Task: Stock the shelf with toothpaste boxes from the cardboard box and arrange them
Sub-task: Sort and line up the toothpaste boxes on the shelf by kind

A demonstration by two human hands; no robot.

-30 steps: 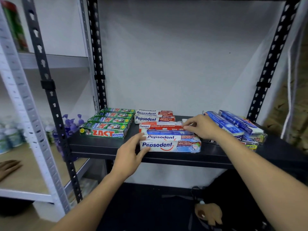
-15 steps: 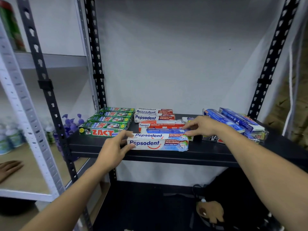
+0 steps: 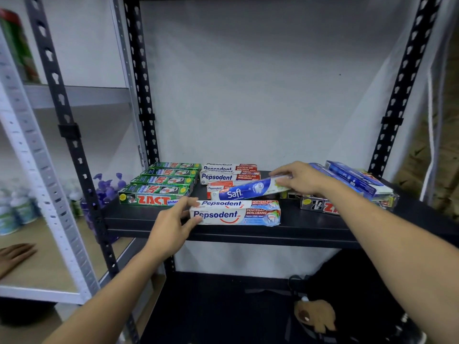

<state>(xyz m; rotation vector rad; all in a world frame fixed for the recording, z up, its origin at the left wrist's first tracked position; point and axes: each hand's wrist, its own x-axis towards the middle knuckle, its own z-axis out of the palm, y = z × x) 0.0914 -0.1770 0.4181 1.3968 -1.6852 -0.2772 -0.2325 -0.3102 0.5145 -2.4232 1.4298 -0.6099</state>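
Four green ZACT boxes (image 3: 159,194) — one Saft (image 3: 238,193)

The front Pepsodent box (image 3: 236,216) lies lengthwise along the front edge of a black shelf (image 3: 310,227). The left hand (image 3: 171,227) grips its left end, fingers on top and thumb on the front face. Just behind it, the right hand (image 3: 300,178) pinches the right end of a slanted blue-and-white Saft box (image 3: 248,191), which crosses over a red-and-white box (image 3: 214,188). Farther behind stand more Pepsodent boxes (image 3: 228,173). Behind it to the left is a row of green Zact boxes (image 3: 161,184). To its right lie a black Zact box (image 3: 320,206) and, beyond, blue boxes (image 3: 355,178). Far to its left, another hand (image 3: 15,254) rests on a pale rack (image 3: 37,150).
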